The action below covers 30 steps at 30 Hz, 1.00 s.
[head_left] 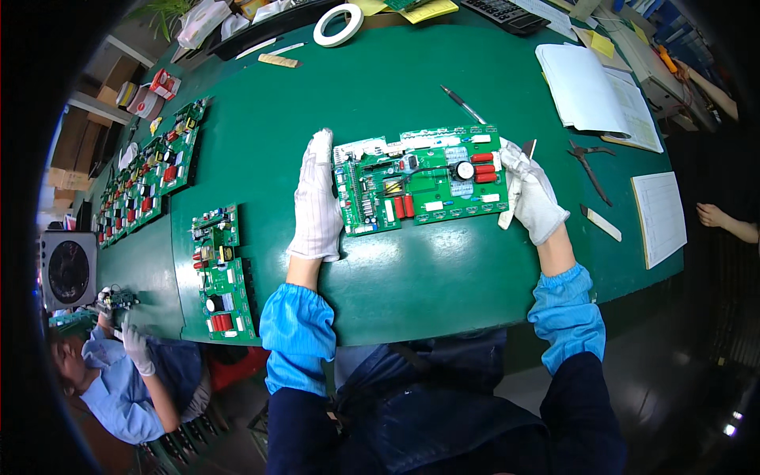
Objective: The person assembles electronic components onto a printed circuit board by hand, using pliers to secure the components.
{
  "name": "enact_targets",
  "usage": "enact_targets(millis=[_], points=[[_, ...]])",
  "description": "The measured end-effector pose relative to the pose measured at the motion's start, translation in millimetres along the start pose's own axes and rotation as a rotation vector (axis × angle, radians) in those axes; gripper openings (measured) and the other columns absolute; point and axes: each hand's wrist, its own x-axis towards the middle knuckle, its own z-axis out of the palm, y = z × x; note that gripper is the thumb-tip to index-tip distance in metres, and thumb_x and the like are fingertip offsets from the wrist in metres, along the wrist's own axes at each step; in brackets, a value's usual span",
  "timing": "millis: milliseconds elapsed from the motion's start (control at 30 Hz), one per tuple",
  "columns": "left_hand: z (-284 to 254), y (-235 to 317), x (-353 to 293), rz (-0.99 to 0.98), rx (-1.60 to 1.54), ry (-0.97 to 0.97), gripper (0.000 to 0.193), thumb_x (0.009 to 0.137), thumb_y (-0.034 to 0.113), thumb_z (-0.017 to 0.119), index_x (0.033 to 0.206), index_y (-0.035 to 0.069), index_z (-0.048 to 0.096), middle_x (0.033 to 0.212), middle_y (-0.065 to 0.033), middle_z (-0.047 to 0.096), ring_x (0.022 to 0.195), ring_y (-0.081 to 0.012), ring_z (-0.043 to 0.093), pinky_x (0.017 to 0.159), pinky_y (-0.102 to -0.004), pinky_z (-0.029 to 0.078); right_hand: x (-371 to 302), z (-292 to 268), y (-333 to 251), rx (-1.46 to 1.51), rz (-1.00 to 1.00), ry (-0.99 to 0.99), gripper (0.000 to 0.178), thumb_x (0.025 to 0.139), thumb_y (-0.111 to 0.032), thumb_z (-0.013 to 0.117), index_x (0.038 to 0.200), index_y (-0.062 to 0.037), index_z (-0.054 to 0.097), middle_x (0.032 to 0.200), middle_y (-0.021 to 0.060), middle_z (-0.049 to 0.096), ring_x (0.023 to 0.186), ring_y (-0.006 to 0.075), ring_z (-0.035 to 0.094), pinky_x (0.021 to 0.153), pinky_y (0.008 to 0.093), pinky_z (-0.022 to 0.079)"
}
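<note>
A green circuit board with red, white and black components lies level between my two hands, over the green table. My left hand, in a white striped glove, grips the board's left edge, its fingers pointing away from me. Gloved in white too, my right hand holds the right edge. A slim tool with a dark pointed tip also sticks out of the right hand; a pale end shows below the fingers. The palm hides its middle, so its kind is unclear.
More circuit boards lie at left, with a row beyond. Right of me are pliers, a white-handled blade, a clipboard and papers. A pen and tape roll lie farther away. A co-worker sits left.
</note>
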Motion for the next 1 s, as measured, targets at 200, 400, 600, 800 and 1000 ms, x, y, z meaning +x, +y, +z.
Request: enact_targets(millis=[200,400,600,800,1000], points=[[2,4,0,0.002,-0.031,0.025,0.074,0.076,0.009,0.067,0.140,0.001,0.032,0.138,-0.0213,0.041,0.129,-0.0343,0.039,0.108,-0.0380,0.031,-5,2,-5,0.019,-0.045,0.017,0.040,0.092,-0.017,0.054,0.126,0.0018,0.049,0.118,0.0064,0.058,0.106,0.0132,0.056,0.091,0.0251,0.045],[1,6,1,0.017,-0.023,0.037,0.079,0.074,0.016,0.072,0.140,0.002,0.031,0.136,-0.0210,0.043,0.128,-0.0347,0.042,0.107,-0.0381,0.033,-5,-2,-4,-0.017,-0.069,0.013,0.041,0.092,-0.019,0.055,0.126,0.0018,0.049,0.117,0.0062,0.059,0.105,0.0131,0.056,0.090,0.0251,0.045],[1,8,1,0.040,-0.058,0.059,0.080,0.072,0.015,0.073,0.140,0.003,0.032,0.135,-0.0206,0.044,0.126,-0.0349,0.043,0.105,-0.0382,0.036,-7,-2,-7,-0.178,-0.116,0.018,0.042,0.093,-0.021,0.054,0.127,0.0019,0.049,0.118,0.0068,0.058,0.106,0.0124,0.055,0.090,0.0242,0.044],[-1,7,1,0.039,-0.035,0.057,0.080,0.071,0.014,0.074,0.139,0.001,0.033,0.134,-0.0217,0.045,0.125,-0.0356,0.044,0.105,-0.0387,0.036,-7,-1,-6,-0.126,-0.104,0.027,0.042,0.093,-0.021,0.054,0.127,0.0022,0.049,0.120,0.0082,0.057,0.108,0.0133,0.054,0.092,0.0248,0.044],[-3,7,1,0.048,0.000,0.047,0.077,0.072,0.014,0.072,0.138,-0.001,0.035,0.134,-0.0226,0.044,0.126,-0.0356,0.043,0.106,-0.0392,0.035,-10,2,-12,-0.077,-0.077,-0.006,0.041,0.092,-0.015,0.053,0.128,0.0031,0.047,0.121,0.0079,0.056,0.111,0.0154,0.053,0.096,0.0295,0.043]])
